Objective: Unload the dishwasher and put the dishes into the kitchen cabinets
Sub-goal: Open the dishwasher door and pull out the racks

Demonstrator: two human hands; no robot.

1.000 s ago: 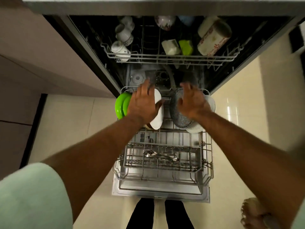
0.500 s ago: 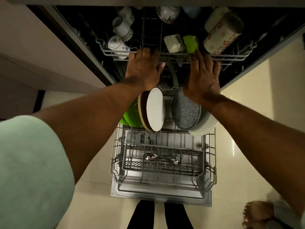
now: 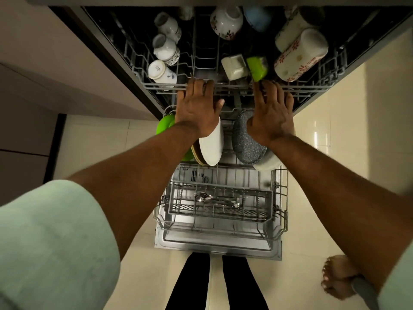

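Note:
The dishwasher stands open below me. My left hand (image 3: 196, 106) and my right hand (image 3: 271, 113) both hook their fingers over the front rail of the upper rack (image 3: 312, 89). That rack holds white cups (image 3: 162, 72), a floral bowl (image 3: 226, 23), a square white cup (image 3: 234, 67), a green cup (image 3: 257, 67) and a flowered mug (image 3: 299, 57). Under my hands, the pulled-out lower rack (image 3: 282, 218) carries a green plate (image 3: 164, 126), a white plate (image 3: 212, 146), a speckled grey dish (image 3: 245, 144) and spoons (image 3: 219, 200).
The lowered dishwasher door (image 3: 219, 249) juts out over the tiled floor toward my legs. Cabinet fronts (image 3: 55, 63) run along the left. A bare foot (image 3: 337, 276) stands on the floor at lower right.
Both hands rose from the plates in the lower rack to the upper rack's front rail and took hold of it. The upper rack now looks nearer to me.

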